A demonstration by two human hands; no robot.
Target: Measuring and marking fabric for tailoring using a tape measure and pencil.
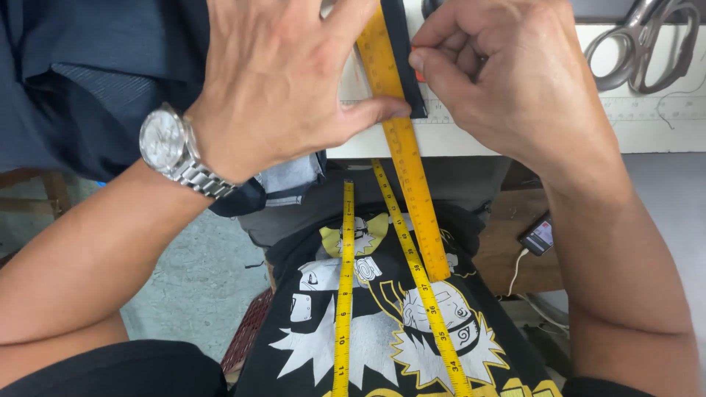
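My left hand [283,77] lies spread flat, pressing a yellow ruler [408,162] and a strip of dark fabric [403,55] onto the white table [456,136]; a silver watch [165,143] sits on its wrist. The ruler sticks out over the table's near edge toward my chest. To the right of the ruler, my right hand [515,81] pinches a small orange piece [418,73], probably chalk, against the fabric strip's edge. A yellow tape measure [346,294] hangs around my neck, its two ends down over my black printed shirt.
Large metal scissors [647,44] lie on the table at the upper right. A pile of dark blue cloth [88,81] fills the upper left. A small phone-like device [538,235] with a cable rests on a wooden bench [515,257] under the table.
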